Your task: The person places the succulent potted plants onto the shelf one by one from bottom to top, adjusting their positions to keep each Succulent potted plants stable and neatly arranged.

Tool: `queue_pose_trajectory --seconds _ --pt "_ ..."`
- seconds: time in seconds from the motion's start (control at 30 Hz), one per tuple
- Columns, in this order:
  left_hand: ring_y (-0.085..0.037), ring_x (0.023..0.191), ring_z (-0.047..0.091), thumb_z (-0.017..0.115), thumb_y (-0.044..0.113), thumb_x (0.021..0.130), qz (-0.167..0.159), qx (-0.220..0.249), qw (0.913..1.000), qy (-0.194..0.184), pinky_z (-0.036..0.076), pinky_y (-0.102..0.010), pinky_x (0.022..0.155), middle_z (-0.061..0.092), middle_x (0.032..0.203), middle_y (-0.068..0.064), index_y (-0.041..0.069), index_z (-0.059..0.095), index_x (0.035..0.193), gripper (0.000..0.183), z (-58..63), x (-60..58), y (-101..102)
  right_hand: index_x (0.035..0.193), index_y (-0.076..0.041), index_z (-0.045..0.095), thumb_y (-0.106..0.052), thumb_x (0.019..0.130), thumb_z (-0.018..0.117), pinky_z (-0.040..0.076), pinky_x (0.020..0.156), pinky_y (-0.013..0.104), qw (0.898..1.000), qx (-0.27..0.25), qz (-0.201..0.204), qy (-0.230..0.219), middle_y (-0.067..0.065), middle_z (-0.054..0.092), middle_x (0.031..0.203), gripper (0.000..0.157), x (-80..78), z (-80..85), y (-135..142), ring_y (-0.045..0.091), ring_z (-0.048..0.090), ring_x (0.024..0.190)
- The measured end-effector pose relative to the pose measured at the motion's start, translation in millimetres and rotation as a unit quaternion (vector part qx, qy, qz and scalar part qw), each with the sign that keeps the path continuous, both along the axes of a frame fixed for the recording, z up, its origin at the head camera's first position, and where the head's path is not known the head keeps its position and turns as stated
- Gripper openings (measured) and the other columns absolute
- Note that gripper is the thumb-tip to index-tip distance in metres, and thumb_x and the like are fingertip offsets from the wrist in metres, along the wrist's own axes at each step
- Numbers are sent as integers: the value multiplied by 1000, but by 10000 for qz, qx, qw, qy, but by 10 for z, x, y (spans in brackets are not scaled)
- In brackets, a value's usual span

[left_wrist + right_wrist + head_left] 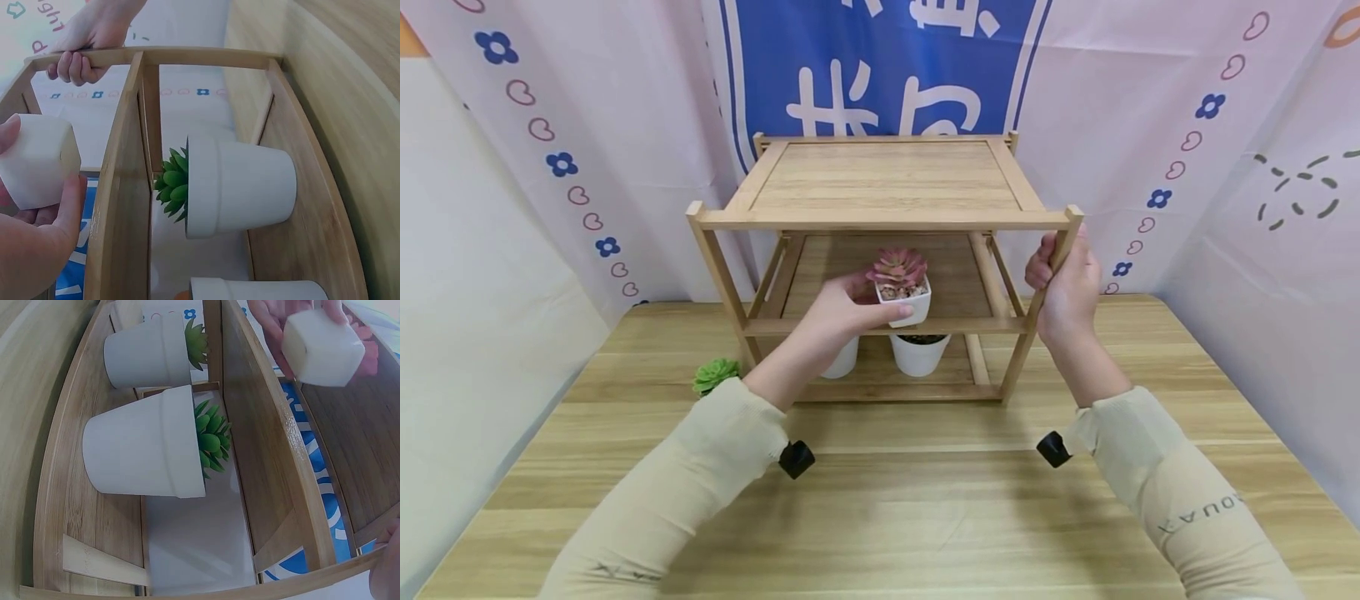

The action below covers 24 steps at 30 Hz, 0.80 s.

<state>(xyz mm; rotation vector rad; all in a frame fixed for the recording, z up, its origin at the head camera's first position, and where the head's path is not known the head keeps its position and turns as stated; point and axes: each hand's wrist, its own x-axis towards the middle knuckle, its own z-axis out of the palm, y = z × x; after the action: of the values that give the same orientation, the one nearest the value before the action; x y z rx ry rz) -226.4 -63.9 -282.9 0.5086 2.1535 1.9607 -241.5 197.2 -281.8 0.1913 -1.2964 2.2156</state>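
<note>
My left hand [838, 312] pinches a small square white pot [913, 312] between thumb and fingers. A pink artificial-looking succulent [898, 267] sits in it over pebbles. The pot is upright at the front of the opening above the middle shelf [880, 283] of a wooden three-tier rack [880, 219]. My right hand [1072, 287] grips the rack's right front post, just under the top shelf. In the right wrist view the held pot [322, 349] shows its plain white side and base, with fingers around it.
On the bottom shelf stand two round white pots, one in the middle [919, 358] and one to its left [842, 360], partly behind my left arm. Green leaves [214, 437] show at the middle pot's rim. A green succulent [715, 375] sits on the table left of the rack.
</note>
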Motion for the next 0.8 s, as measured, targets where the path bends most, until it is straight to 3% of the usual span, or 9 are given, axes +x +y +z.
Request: queue_pose_trajectory --seconds 0.43,0.67,0.8 --pt "-22 113 61 79 16 90 120 -59 9999 -90 49 -38 102 65 127 -10 5 58 140 55 14 -151 125 75 -13 56 -33 113 35 30 46 14 10000 -4 -16 -8 -3 46 61 48 1 -1 -1 5 38 48" --pt "-21 107 62 78 14 90 134 22 9999 -90 53 -34 92 65 129 -8 6 56 143 57 8 -203 170 74 -14 56 -32 114 35 28 45 15 10000 11 -41 0 -3 45 58 49 -3 1 -7 5 38 47" --pt "-21 110 63 80 15 90 146 3 9999 -72 52 -35 97 66 130 -6 8 57 143 58 9 -231 212 73 -14 56 -32 114 35 28 45 15 10000 13 -53 5 -3 45 58 49 -4 2 -3 5 38 47"
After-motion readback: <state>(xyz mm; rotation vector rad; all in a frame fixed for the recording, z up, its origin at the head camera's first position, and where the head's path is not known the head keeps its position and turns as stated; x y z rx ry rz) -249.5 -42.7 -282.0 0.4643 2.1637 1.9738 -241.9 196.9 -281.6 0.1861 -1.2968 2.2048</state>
